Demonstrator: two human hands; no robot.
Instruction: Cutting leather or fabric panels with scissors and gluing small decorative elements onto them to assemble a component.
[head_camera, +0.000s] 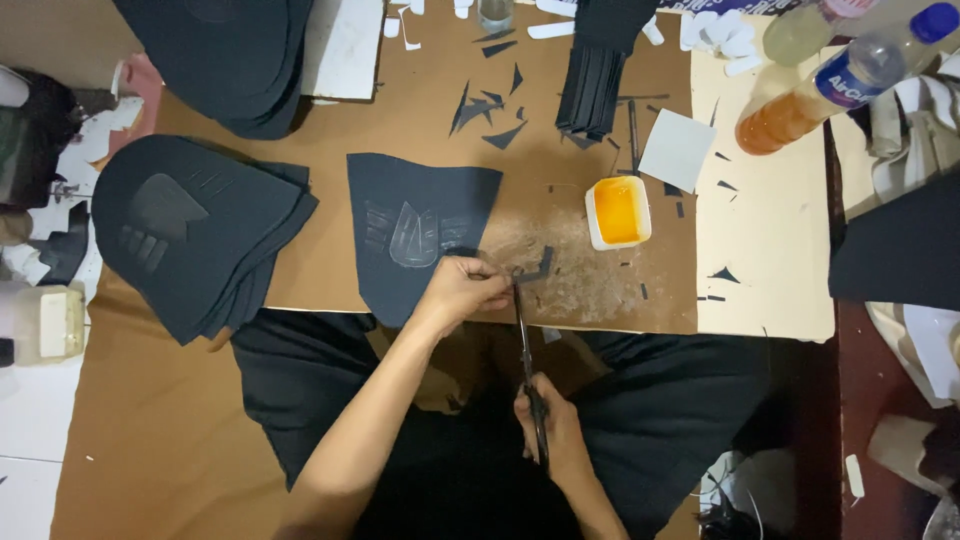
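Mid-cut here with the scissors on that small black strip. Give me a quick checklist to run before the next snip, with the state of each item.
1. Grip on the long dark-handled scissors: right hand is closed around the handles. Ok.
2. Small black angled strip piece held: left hand pinches it at the blade tips. Ok.
3. Left fingers out of the blades' path: they sit right beside the tips. Cannot tell.
4. Dark cut fabric panel with pale markings out of the cut: lies flat on the brown cardboard work surface, partly under the left hand. Cannot tell.
5. White square tub of orange liquid out of the way: stands beside the cut, apart from it. Ok.
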